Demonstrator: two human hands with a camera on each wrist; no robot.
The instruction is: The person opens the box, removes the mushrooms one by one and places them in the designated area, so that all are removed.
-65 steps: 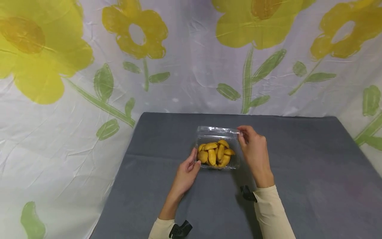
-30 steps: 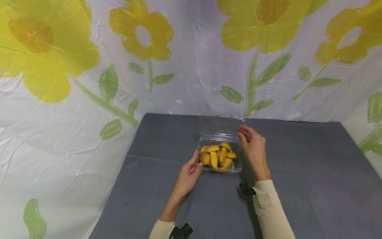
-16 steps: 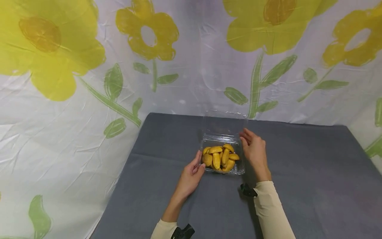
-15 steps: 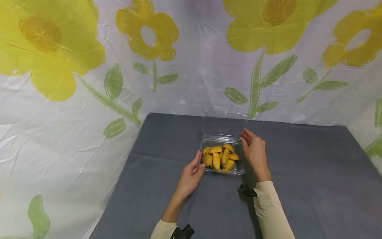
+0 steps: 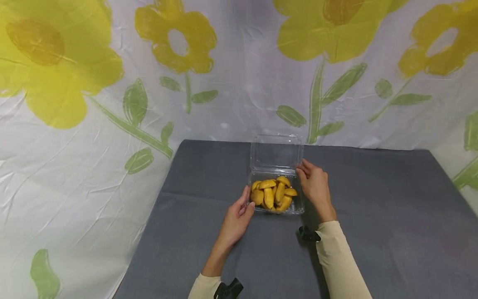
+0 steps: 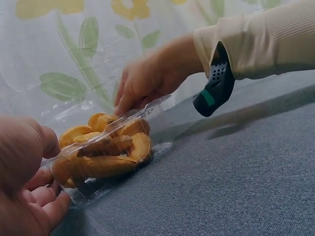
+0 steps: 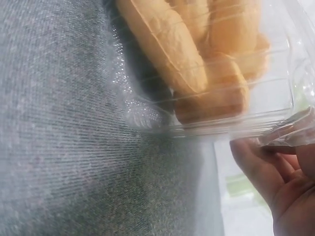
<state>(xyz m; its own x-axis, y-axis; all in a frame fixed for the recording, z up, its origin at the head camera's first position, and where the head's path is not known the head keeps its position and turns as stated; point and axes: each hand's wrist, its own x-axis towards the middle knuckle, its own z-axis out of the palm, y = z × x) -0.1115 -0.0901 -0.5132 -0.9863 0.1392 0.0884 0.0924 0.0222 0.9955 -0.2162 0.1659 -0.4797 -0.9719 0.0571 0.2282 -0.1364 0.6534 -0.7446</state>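
A clear plastic clamshell box [image 5: 300, 211] holds several yellow mushroom-shaped pieces [image 5: 268, 197], heaped together with rounded caps and thick stems. Its transparent lid [image 5: 276, 155] stands swung up and back from the far side. My left hand [image 5: 236, 218] grips the box's left side, thumb at the rim and fingers curled along the outer wall, as the left wrist view also shows. At the far right corner, by the hinge, my right hand [image 5: 314, 182] pinches the clear plastic between thumb and fingers. The right wrist view has those fingers [image 7: 256, 167] at the plastic edge, partly hidden by it.
A dark grey cloth covers the table [image 5: 377, 216]. Close behind its far edge hangs a white sheet [image 5: 239, 95] printed with yellow flowers and green leaves. Black wrist cameras [image 5: 228, 288] sit at both cream sleeves.
The lid has swung up and back away from the mushroom-shaped pieces. My right hand has shifted from the lid's edge to the hinge corner, while my left hand keeps its hold.
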